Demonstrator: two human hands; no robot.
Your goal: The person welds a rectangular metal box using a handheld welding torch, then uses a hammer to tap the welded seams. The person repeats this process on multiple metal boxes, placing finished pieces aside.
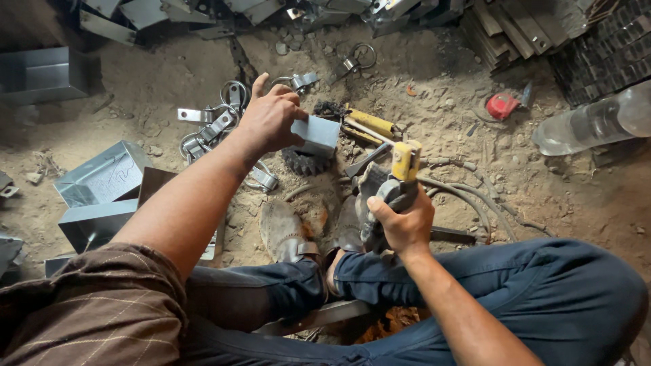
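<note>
Lower centre: right hand point(400, 227) clenched on yellow-headed welding holder point(400, 177), tip apparently idle. Centre: left hand point(271, 122) grasps grey metal box point(317, 134) over sandy ground point(447, 108). Step judged: positioning workpiece; next calls for steady box, electrode brought to seam.

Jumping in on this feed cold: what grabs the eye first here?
At centre, the left hand grips a small grey folded sheet-metal box, while the right hand just below clutches a grey-wrapped tool with a yellow head, cables trailing right over the sandy ground. Similar open grey metal boxes sit at the left, metal ring clamps lie behind the left hand, and a clear plastic bottle rests at the right edge.
</note>
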